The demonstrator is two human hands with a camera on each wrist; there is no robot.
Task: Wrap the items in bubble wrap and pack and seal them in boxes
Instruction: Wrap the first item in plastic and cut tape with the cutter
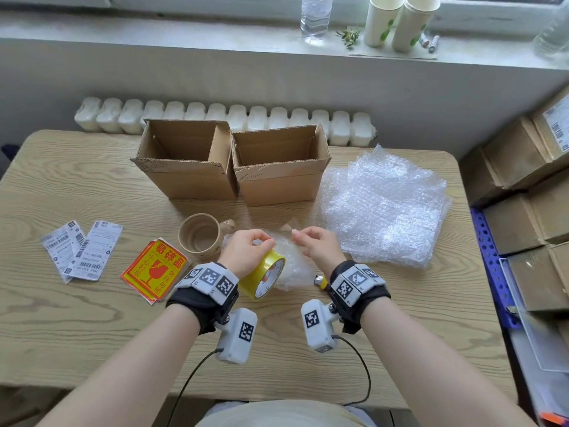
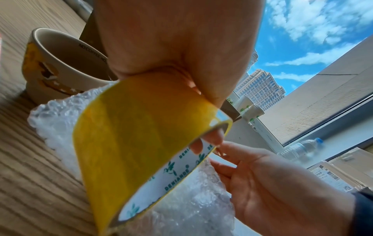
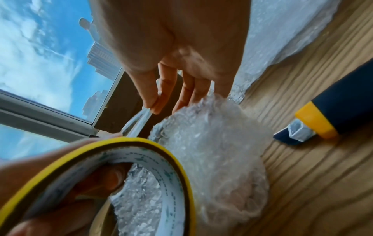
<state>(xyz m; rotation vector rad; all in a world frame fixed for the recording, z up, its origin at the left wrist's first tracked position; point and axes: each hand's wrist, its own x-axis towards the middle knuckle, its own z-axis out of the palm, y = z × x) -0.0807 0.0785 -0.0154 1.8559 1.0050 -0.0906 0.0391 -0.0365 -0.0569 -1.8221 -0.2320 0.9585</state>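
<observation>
My left hand (image 1: 246,251) grips a yellow tape roll (image 1: 265,277), fingers curled through its white core (image 2: 171,172). My right hand (image 1: 314,245) pinches the clear free end of the tape (image 3: 137,123) between thumb and forefinger, just right of the roll. Under both hands lies a bundle wrapped in bubble wrap (image 1: 294,266) on the wooden table (image 1: 92,328); what is inside is hidden. A beige mug (image 1: 201,235) stands unwrapped to the left of the bundle. Two open cardboard boxes (image 1: 187,161) (image 1: 280,167) stand behind.
A pile of bubble wrap sheets (image 1: 385,208) lies at the right. A blue and yellow utility knife (image 3: 331,121) lies near my right wrist. Red-yellow fragile stickers (image 1: 155,271) and white shipping labels (image 1: 81,249) lie at the left. Stacked boxes (image 1: 529,186) stand beyond the table's right edge.
</observation>
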